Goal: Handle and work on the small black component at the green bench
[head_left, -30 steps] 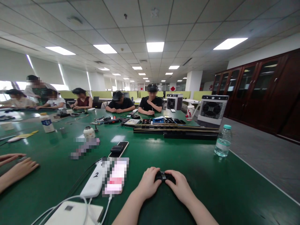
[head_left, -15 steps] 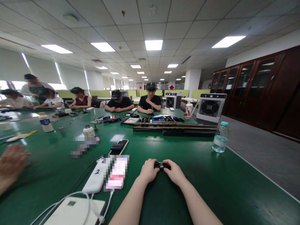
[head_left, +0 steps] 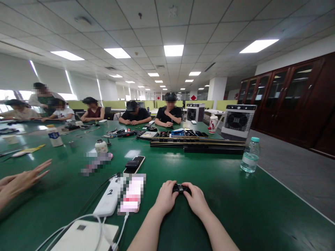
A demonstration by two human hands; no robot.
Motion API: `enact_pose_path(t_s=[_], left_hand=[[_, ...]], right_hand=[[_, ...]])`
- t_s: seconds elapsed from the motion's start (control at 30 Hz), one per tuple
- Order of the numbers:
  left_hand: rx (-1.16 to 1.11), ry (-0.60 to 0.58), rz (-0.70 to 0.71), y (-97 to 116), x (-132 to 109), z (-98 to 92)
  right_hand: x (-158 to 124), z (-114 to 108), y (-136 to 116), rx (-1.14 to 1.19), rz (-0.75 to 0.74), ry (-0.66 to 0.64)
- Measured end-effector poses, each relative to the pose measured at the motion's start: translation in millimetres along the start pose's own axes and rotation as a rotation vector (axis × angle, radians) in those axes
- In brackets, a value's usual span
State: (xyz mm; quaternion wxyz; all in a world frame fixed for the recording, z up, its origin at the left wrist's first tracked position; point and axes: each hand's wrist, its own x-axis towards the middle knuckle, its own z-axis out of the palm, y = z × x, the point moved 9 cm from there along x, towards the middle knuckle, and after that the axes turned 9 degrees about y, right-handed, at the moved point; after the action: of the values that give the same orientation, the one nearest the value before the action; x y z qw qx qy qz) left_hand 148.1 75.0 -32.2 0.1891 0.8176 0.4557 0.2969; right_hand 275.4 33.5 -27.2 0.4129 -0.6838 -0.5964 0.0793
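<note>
Both of my hands rest on the green table [head_left: 235,209] in front of me, closed together around a small black object [head_left: 181,188]. My left hand [head_left: 167,198] grips its left end with curled fingers. My right hand [head_left: 195,198] grips its right end the same way. Only the object's top shows between the thumbs; what it is I cannot make out. A blurred phone [head_left: 132,197] and a white power bank marked "2" [head_left: 108,201] lie just left of my left hand.
A water bottle [head_left: 250,155] stands at the right edge. Long black rails [head_left: 199,143] cross the middle. A black-cased phone [head_left: 134,165], a white box with cables [head_left: 83,238], and a neighbour's hand [head_left: 23,179] lie left. Several people sit at the far end.
My hands stay closed on the black object, shifting only slightly. The neighbour's hand at the left has moved and now stretches its fingers out over the table.
</note>
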Motion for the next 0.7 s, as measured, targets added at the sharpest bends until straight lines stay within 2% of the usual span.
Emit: enact_pose_path(t_s=[0.27, 0.7], left_hand=[[-0.059, 0.019, 0.017, -0.9, -2.1, 0.3], [-0.11, 0.02, 0.029, -1.1, -1.1, -3.4]], right_hand=[[2.0, 3.8, 3.9, 0.039, 0.014, -0.028], [1.2, 0.4, -3.9, 0.069, 0.012, -0.042]])
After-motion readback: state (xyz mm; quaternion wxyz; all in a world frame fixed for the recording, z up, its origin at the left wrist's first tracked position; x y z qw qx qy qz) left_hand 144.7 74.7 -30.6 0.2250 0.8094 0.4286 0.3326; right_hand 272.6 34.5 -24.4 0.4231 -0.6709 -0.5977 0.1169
